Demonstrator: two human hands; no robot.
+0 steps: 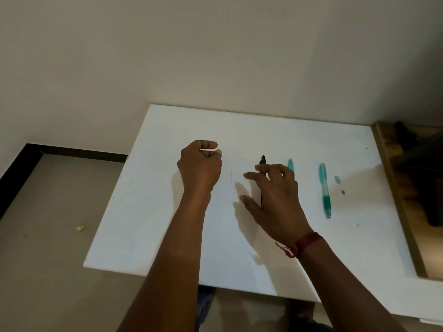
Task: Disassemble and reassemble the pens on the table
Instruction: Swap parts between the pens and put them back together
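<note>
On the white table a thin dark refill lies straight between my hands. My left hand hovers left of it, fingers curled loosely; I cannot make out anything in them. With fingers spread, my right hand hangs over a black pen, whose top end shows past the fingers. Further right lie a teal pen piece, a whole teal pen, a small teal cap piece and a tiny grey part.
A wall stands right behind the table's far edge. A wooden surface with a dark object borders the table on the right. The floor drops off at the left, with a yellow scrap on it.
</note>
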